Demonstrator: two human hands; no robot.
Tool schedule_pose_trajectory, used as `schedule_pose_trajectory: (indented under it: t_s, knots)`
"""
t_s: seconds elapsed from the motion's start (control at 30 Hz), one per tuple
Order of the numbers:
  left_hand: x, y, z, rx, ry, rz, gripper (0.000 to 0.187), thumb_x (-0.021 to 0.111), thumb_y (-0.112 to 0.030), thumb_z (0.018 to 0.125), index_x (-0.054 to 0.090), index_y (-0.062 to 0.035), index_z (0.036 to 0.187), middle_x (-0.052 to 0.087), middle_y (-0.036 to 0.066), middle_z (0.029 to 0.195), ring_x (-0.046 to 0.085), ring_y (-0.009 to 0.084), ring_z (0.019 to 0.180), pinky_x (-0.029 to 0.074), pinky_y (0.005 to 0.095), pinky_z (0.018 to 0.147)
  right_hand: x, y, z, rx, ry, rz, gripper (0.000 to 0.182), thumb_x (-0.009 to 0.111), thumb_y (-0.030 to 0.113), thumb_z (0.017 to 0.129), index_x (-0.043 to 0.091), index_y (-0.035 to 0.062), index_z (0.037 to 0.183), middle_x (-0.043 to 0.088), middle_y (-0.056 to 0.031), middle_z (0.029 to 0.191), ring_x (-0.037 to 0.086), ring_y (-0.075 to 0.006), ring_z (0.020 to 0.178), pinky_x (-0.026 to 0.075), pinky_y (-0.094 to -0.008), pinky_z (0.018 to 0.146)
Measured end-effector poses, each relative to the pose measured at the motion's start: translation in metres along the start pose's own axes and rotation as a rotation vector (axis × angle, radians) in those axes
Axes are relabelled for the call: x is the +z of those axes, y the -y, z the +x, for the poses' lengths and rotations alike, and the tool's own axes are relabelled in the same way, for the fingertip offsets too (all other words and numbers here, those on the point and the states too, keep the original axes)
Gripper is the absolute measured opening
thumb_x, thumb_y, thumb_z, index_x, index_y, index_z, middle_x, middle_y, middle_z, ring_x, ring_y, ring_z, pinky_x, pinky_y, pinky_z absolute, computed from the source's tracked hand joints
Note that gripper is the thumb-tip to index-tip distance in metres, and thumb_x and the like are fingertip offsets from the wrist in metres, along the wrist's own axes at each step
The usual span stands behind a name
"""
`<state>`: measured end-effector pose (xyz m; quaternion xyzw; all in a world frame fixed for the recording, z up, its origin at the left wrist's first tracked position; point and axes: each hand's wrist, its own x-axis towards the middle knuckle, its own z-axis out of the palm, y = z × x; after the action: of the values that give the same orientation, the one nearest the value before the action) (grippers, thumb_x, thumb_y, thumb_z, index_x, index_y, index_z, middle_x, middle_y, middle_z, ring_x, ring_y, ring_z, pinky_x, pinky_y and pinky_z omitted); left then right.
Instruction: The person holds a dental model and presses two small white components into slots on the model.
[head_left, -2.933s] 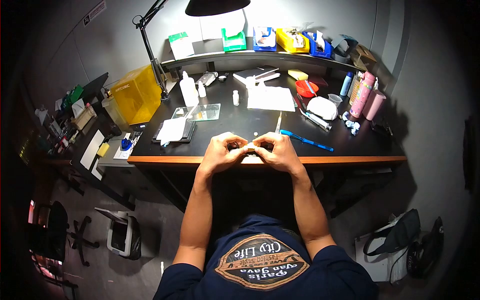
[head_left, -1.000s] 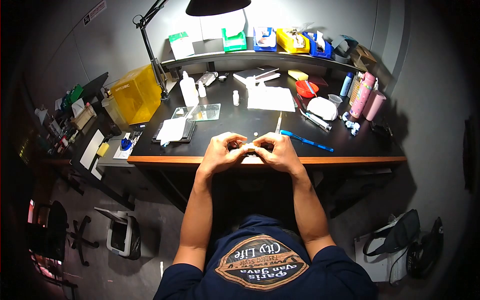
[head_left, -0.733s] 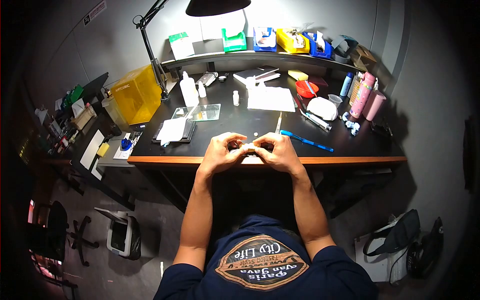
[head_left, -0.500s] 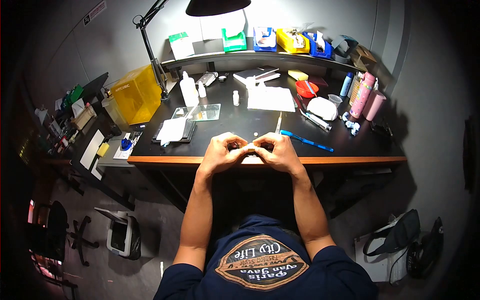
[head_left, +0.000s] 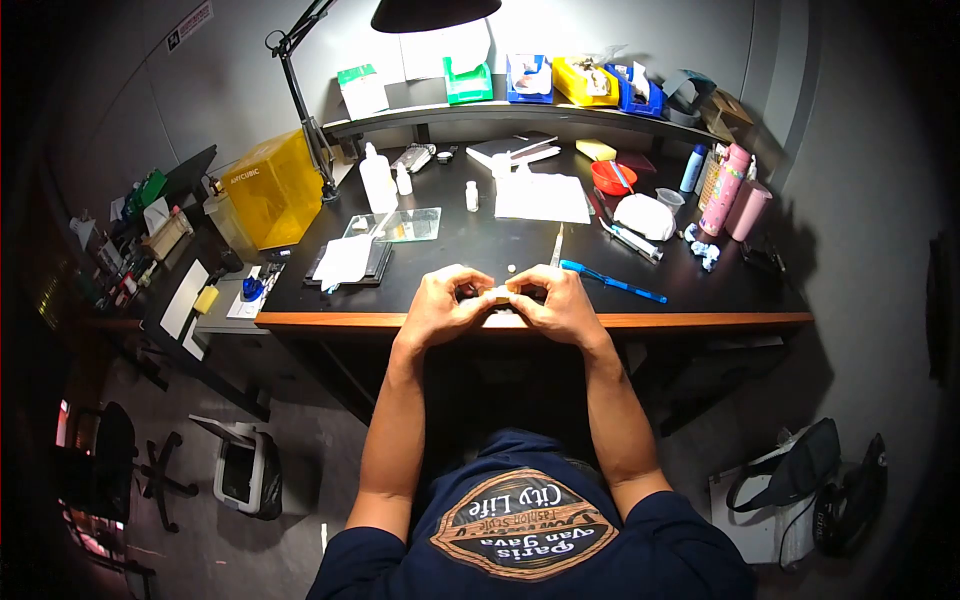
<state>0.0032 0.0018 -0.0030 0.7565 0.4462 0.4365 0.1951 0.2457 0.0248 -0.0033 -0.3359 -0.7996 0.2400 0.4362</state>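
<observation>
At the wooden front edge of the black desk, my left hand and my right hand meet, fingertips pinched on one small pale yellowish piece between them. The fingers hide most of it, so its shape is unclear. Just beyond the fingertips lies a tiny white bit. A thin pointed tool lies behind my right hand, and a blue pen rests to the right of it.
On the desk stand white bottles, a glass plate, white paper, a red bowl and a pink bottle. A cloth lies at left. Colored bins line the shelf under a lamp.
</observation>
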Motion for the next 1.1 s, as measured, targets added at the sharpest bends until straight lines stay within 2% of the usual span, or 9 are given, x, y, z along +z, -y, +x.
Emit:
schedule_pose_trajectory:
  t_s: [0.33, 0.43, 0.53, 0.63, 1.1]
  knots:
    - [0.0044, 0.008, 0.0005, 0.014, -0.04, -0.047, 0.037, 0.092, -0.029, 0.091, 0.083, -0.002, 0.113, 0.08, 0.009, 0.096, 0.073, 0.0131, 0.086, 0.06, 0.0313, 0.078, -0.0002, -0.0011, 0.0004, 0.012, 0.007, -0.001, 0.028, 0.087, 0.021, 0.091, 0.082, -0.0018, 0.107, 0.082, -0.0205, 0.103, 0.081, -0.0304, 0.095, 0.063, -0.0391, 0.087]
    - [0.0015, 0.0055, 0.0007, 0.015, 0.006, 0.017, 0.039, 0.093, -0.03, 0.09, 0.082, -0.0018, 0.115, 0.08, 0.009, 0.095, 0.072, 0.0126, 0.086, 0.06, 0.0311, 0.079, 0.0012, -0.0037, 0.0, 0.03, 0.006, 0.033, 0.029, 0.087, 0.021, 0.091, 0.082, -0.002, 0.108, 0.082, -0.0207, 0.103, 0.081, -0.0304, 0.096, 0.063, -0.0389, 0.087]
    - [0.0024, 0.0066, 0.0005, 0.03, -0.011, 0.011, 0.038, 0.093, -0.031, 0.09, 0.083, -0.0014, 0.112, 0.08, 0.009, 0.094, 0.072, 0.0124, 0.083, 0.06, 0.0304, 0.078, 0.0041, -0.0048, -0.0002, -0.01, -0.049, 0.051, 0.029, 0.086, 0.02, 0.091, 0.082, -0.0027, 0.108, 0.082, -0.0209, 0.103, 0.082, -0.0305, 0.096, 0.063, -0.0385, 0.087]
    - [0.0032, 0.0038, 0.0011, 0.049, -0.046, -0.015, 0.035, 0.093, -0.031, 0.09, 0.084, -0.0013, 0.108, 0.08, 0.009, 0.094, 0.072, 0.0124, 0.083, 0.059, 0.03, 0.077, -0.0011, 0.0027, 0.0007, 0.018, 0.013, -0.021, 0.029, 0.086, 0.019, 0.092, 0.082, -0.0035, 0.109, 0.082, -0.021, 0.104, 0.082, -0.0306, 0.096, 0.063, -0.0385, 0.088]
    - [0.0002, 0.0026, 0.0002, 0.036, -0.006, 0.026, 0.038, 0.093, -0.031, 0.09, 0.083, -0.0022, 0.113, 0.08, 0.009, 0.096, 0.072, 0.014, 0.084, 0.059, 0.0307, 0.078, -0.0003, -0.0003, 0.0004, 0.013, 0.002, -0.009, 0.03, 0.086, 0.022, 0.092, 0.082, -0.0028, 0.109, 0.082, -0.0211, 0.106, 0.082, -0.0306, 0.098, 0.064, -0.038, 0.089]
